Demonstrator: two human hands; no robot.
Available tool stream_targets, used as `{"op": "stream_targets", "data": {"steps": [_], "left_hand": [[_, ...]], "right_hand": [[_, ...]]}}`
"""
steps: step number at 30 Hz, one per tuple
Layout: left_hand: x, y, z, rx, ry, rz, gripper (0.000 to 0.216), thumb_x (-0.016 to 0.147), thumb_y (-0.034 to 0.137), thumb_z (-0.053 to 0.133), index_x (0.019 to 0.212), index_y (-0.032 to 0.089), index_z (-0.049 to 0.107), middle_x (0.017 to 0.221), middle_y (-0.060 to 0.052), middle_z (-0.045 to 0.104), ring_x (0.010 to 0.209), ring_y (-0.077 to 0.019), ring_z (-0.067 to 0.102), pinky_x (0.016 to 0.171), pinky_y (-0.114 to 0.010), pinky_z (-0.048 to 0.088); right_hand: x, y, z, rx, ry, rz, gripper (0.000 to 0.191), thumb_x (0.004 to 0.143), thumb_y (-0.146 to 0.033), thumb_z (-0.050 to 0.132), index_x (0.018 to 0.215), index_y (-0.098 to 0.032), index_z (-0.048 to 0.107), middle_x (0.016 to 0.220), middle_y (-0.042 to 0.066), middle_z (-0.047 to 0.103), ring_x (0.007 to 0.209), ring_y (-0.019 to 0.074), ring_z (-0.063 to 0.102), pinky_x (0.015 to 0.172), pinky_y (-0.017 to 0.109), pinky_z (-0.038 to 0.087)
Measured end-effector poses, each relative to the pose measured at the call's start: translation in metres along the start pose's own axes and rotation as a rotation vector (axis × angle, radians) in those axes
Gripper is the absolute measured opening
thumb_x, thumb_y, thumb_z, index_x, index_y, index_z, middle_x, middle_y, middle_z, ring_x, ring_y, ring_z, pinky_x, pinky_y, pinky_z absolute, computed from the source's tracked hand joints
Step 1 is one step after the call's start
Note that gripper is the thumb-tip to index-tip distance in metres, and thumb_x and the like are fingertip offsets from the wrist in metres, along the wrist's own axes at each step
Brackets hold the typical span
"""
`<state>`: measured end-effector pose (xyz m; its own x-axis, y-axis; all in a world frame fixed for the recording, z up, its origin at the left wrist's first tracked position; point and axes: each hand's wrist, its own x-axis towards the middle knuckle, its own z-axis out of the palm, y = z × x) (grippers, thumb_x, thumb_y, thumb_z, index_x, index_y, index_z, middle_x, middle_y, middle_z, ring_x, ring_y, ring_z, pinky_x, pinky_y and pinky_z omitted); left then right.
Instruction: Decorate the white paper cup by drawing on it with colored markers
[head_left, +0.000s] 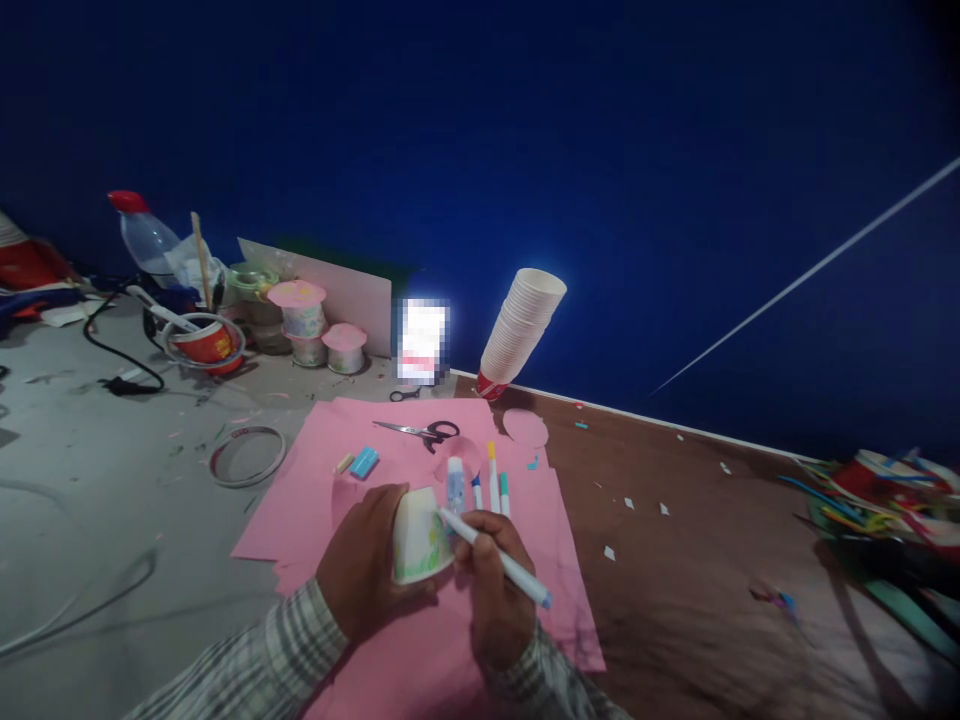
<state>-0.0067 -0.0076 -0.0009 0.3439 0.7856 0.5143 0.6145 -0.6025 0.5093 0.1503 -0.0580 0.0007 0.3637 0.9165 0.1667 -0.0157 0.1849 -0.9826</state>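
Observation:
A white paper cup (pixel 418 535) with green and yellow drawing near its wide rim is upside down in my left hand (pixel 365 560), fingers wrapped round its side. My right hand (pixel 501 580) grips a white marker (pixel 514 572) with a light blue end, its other end close to the cup's side. Pink paper (pixel 420 670) lies under both hands. Just beyond them are a glue bottle (pixel 455 482) and several markers (pixel 493 482) with yellow, blue and green ends. Black-handled scissors (pixel 427 433) and a blue eraser (pixel 364 462) rest farther up the paper.
A tall stack of paper cups (pixel 523 325) leans by the blue wall. Left of it stand decorated cups with pink tops (pixel 345 345). A tape roll (pixel 248 457) lies on the grey surface. Coloured scraps and red cups (pixel 874 480) are heaped at far right.

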Motion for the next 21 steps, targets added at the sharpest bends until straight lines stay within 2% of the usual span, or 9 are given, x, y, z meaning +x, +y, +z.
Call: {"op": "stream_targets", "data": {"steps": [3, 6, 12, 18, 21], "left_hand": [[0.001, 0.001, -0.002, -0.055, -0.022, -0.043, 0.087, 0.042, 0.056, 0.074, 0.113, 0.019, 0.041, 0.096, -0.011, 0.058, 0.084, -0.0313, 0.057, 0.069, -0.046, 0.054], [0.002, 0.002, -0.003, -0.107, -0.03, -0.085, 0.083, 0.042, 0.055, 0.075, 0.111, 0.021, 0.043, 0.097, -0.01, 0.057, 0.084, -0.031, 0.057, 0.07, -0.047, 0.053], [0.002, 0.006, -0.003, -0.157, -0.002, -0.129, 0.083, 0.04, 0.053, 0.077, 0.109, 0.022, 0.043, 0.096, -0.009, 0.057, 0.08, -0.0295, 0.058, 0.065, -0.044, 0.053], [0.001, 0.007, -0.001, -0.151, 0.003, -0.125, 0.084, 0.039, 0.051, 0.078, 0.11, 0.023, 0.041, 0.094, -0.007, 0.057, 0.078, -0.0282, 0.058, 0.062, -0.042, 0.054], [0.0, 0.007, 0.0, -0.124, 0.012, -0.096, 0.087, 0.04, 0.051, 0.077, 0.114, 0.022, 0.039, 0.096, -0.009, 0.057, 0.082, -0.0301, 0.058, 0.067, -0.044, 0.054]], "right_hand": [[0.006, -0.003, 0.002, 0.156, 0.066, -0.015, 0.035, 0.081, -0.047, 0.049, 0.1, -0.021, 0.064, 0.061, 0.001, 0.063, 0.038, 0.0156, 0.048, 0.033, 0.023, 0.04], [0.009, -0.004, 0.004, 0.21, 0.089, -0.013, 0.038, 0.081, -0.049, 0.048, 0.104, -0.021, 0.061, 0.061, 0.002, 0.065, 0.033, 0.0125, 0.043, 0.031, 0.021, 0.037], [0.011, -0.001, 0.001, 0.216, 0.122, -0.033, 0.039, 0.079, -0.05, 0.05, 0.102, -0.021, 0.063, 0.068, 0.003, 0.064, 0.036, 0.0131, 0.047, 0.03, 0.021, 0.038], [0.016, -0.004, -0.002, 0.149, 0.077, -0.008, 0.035, 0.083, -0.042, 0.048, 0.107, -0.019, 0.06, 0.048, -0.003, 0.062, 0.025, 0.0085, 0.035, 0.026, 0.018, 0.033], [0.025, -0.01, -0.01, 0.091, 0.039, -0.021, 0.027, 0.081, -0.034, 0.053, 0.102, -0.019, 0.061, 0.052, -0.003, 0.062, 0.028, 0.0096, 0.039, 0.028, 0.019, 0.037]]}}
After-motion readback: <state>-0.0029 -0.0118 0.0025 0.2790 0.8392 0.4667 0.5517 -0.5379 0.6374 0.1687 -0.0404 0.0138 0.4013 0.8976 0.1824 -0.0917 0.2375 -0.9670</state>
